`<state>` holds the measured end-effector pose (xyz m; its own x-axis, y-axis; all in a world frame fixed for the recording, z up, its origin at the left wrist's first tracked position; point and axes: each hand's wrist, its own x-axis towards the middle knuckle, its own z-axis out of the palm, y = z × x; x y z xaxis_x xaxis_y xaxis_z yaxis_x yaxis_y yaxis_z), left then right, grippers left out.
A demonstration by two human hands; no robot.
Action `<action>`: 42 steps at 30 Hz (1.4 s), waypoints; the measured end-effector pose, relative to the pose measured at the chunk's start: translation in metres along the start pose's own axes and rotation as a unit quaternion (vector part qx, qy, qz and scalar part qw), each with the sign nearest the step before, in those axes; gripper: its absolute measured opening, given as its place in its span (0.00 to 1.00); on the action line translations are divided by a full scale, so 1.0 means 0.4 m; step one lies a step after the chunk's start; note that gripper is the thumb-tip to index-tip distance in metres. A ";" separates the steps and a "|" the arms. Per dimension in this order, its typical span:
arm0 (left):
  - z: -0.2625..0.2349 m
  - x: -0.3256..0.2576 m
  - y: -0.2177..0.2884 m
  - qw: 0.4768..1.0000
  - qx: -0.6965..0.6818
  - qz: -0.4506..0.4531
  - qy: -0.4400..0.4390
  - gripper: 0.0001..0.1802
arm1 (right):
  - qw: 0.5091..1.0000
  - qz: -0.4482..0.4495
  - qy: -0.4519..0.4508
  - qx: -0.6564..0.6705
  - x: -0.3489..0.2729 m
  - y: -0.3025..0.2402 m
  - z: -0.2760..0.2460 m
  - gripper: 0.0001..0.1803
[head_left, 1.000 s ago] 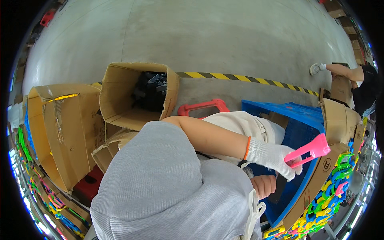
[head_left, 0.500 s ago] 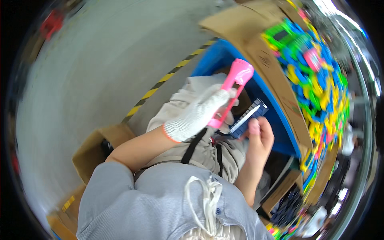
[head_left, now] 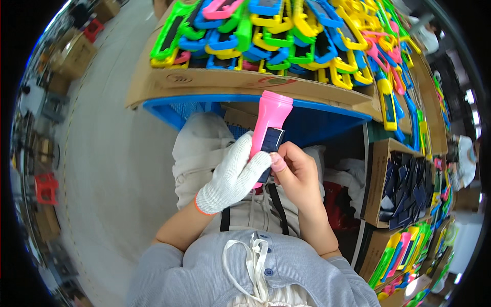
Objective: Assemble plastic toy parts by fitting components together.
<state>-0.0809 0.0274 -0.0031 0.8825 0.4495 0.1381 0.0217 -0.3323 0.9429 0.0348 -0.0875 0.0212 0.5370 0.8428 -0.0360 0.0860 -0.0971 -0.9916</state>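
My left hand (head_left: pixel 232 173), in a white knit glove with an orange cuff, grips a pink plastic flashlight casing (head_left: pixel 271 113) that leans upright above my lap. Its threaded, flared end points away from me. A small dark-blue solar panel (head_left: pixel 272 139) lies along the casing's side, over the long slot. Bare except for a pink covering on the thumb, my right hand (head_left: pixel 300 176) pinches the panel at its edge. My gloved thumb crosses the panel too. Whether the panel is fully seated in the slot I cannot tell.
Ahead, a cardboard box (head_left: pixel 215 81) on a blue plastic crate (head_left: pixel 327 107) holds many coloured casings. At right stands an open carton of dark panels (head_left: pixel 406 187); nearer, another carton holds coloured casings (head_left: pixel 399 253). A red stool (head_left: pixel 47 188) is on the floor at left.
The panel has moved from beside the casing onto its slot, and both hands have come together. My view has turned right, bringing the boxes ahead of me.
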 end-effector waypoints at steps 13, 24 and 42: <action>0.007 0.013 -0.020 0.977 -0.193 -0.073 -0.052 0.19 | 0.963 -0.055 -0.002 0.262 -0.001 0.066 0.002 0.18; 0.047 0.049 0.015 0.955 -0.249 -0.159 0.002 0.08 | 0.978 -0.046 0.055 0.198 0.034 0.075 -0.012 0.13; 0.054 0.025 0.011 0.973 -0.169 -0.151 0.036 0.08 | 0.986 -0.031 0.097 0.132 0.014 0.117 0.019 0.12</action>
<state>-0.0618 0.0127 -0.0041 0.8242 0.5455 -0.1521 0.1091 0.1106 0.9879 0.0352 -0.0834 -0.0265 0.6898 0.7235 0.0254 -0.0834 0.1144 -0.9899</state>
